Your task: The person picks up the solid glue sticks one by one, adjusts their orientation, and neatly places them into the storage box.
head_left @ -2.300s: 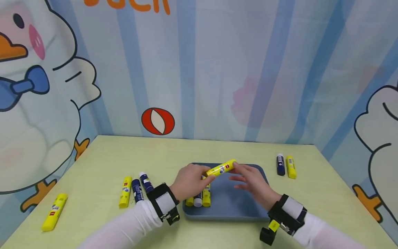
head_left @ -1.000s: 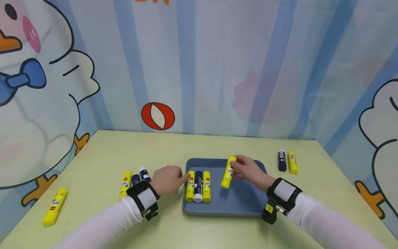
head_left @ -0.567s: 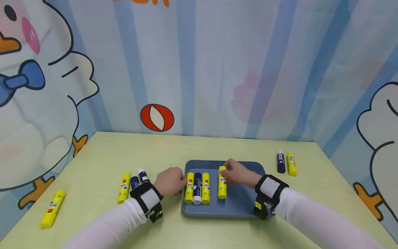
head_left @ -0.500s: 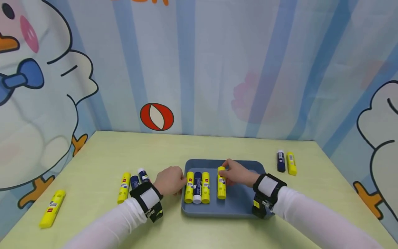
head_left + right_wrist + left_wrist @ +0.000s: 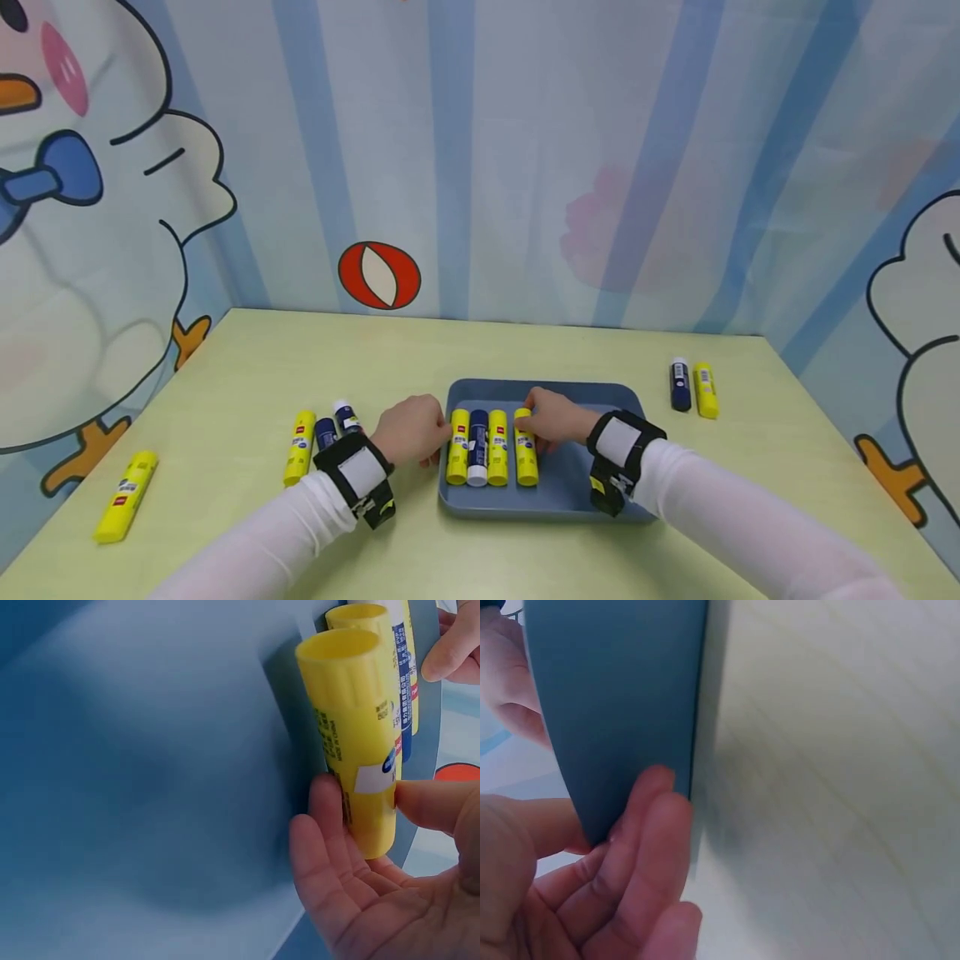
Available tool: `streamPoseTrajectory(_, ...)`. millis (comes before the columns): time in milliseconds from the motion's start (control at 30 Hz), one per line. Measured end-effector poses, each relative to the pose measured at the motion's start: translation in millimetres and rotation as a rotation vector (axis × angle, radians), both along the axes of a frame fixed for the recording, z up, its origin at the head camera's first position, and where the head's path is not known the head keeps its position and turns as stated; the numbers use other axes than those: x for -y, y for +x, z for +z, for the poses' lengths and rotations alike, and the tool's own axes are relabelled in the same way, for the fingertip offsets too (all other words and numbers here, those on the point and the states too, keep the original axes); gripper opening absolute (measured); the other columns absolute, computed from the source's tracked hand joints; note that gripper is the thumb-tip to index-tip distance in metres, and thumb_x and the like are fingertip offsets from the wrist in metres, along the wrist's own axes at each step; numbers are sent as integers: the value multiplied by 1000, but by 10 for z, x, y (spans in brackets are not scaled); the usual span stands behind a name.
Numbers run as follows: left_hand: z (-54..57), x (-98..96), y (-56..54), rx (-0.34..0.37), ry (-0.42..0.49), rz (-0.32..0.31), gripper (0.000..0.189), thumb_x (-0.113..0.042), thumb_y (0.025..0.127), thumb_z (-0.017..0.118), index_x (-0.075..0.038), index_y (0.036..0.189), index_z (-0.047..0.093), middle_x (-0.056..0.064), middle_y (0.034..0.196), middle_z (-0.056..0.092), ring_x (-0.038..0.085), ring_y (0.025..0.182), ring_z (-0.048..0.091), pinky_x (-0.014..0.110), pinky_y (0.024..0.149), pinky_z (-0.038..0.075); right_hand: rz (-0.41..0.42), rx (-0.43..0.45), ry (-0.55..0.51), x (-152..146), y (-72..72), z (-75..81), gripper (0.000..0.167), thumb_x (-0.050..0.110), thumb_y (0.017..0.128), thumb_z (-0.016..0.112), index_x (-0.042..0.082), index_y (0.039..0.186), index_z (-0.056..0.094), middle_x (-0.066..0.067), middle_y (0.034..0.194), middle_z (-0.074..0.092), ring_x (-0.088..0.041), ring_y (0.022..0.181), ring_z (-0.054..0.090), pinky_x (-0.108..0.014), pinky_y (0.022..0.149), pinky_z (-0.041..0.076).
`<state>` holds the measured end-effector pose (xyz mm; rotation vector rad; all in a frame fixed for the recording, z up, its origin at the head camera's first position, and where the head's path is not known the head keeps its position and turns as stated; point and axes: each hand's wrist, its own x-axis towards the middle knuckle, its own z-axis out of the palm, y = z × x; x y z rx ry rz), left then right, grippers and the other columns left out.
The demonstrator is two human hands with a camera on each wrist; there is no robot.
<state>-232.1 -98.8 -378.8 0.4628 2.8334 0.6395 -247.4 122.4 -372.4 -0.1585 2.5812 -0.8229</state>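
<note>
My right hand [image 5: 557, 417] pinches a yellow glue stick [image 5: 527, 460] inside the grey-blue tray [image 5: 573, 502]. In the right wrist view the thumb lies on one side of this glue stick [image 5: 356, 727] and fingers on the other. To its left, a small gap away, lie a yellow glue stick [image 5: 497, 450], a dark blue one with a white cap [image 5: 477, 446] and another yellow one [image 5: 458, 450], side by side. At the tray's left edge my left hand [image 5: 411, 429] grips the rim; in the left wrist view its fingers press the tray's outer wall [image 5: 622, 697], the thumb over the rim.
Left of the tray lie a yellow glue stick [image 5: 300, 447] and two dark blue ones [image 5: 326, 433], partly hidden by my left wrist. Another yellow stick [image 5: 127, 497] is at far left. Back right hold a blue stick [image 5: 680, 386] and a yellow one [image 5: 706, 391].
The yellow glue stick passed from my left hand to my right, then went down into the tray and left toward the row. My left hand moved to the tray's left rim.
</note>
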Motion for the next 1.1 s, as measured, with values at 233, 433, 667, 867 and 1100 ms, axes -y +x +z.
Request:
streamPoseTrajectory(233, 21, -8, 8, 20, -13, 10, 35, -14, 93, 58, -11, 59, 62, -2, 48, 58, 15, 43, 56, 22, 41, 29, 36, -6, 45, 64, -8, 4, 22, 19, 98, 58, 1, 109, 51, -9, 79, 60, -20, 62, 61, -31, 58, 53)
streamPoseTrajectory(433, 22, -12, -5, 26, -18, 13, 36, -15, 93, 58, -11, 58, 62, -3, 47, 57, 15, 44, 57, 23, 41, 29, 44, 5, 63, 112, -7, 5, 20, 18, 98, 58, 2, 107, 51, -9, 80, 60, -19, 61, 61, -31, 58, 53)
streamPoseTrajectory(667, 20, -7, -3, 30, -15, 12, 36, -15, 94, 58, -11, 58, 61, -3, 46, 57, 15, 44, 57, 23, 41, 30, 53, -7, 63, 124, -8, 8, 21, 18, 98, 58, 1, 108, 52, -9, 77, 60, -20, 60, 61, -30, 57, 52)
streamPoseTrajectory(867, 4, 1, -16, 30, -15, 10, 36, -15, 94, 58, -11, 58, 62, -4, 46, 57, 16, 45, 59, 23, 41, 30, 49, -2, 55, 133, -29, -10, 21, 17, 98, 58, 0, 109, 53, -8, 78, 60, -19, 60, 60, -30, 57, 52)
streamPoseTrajectory(1100, 2, -5, -27, 49, -8, 25, 34, -16, 94, 59, -11, 61, 63, -3, 48, 58, 16, 46, 59, 23, 42, 31, 39, -5, 30, 110, -49, -45, 26, 18, 97, 59, -2, 112, 53, -9, 82, 61, -19, 62, 61, -30, 59, 53)
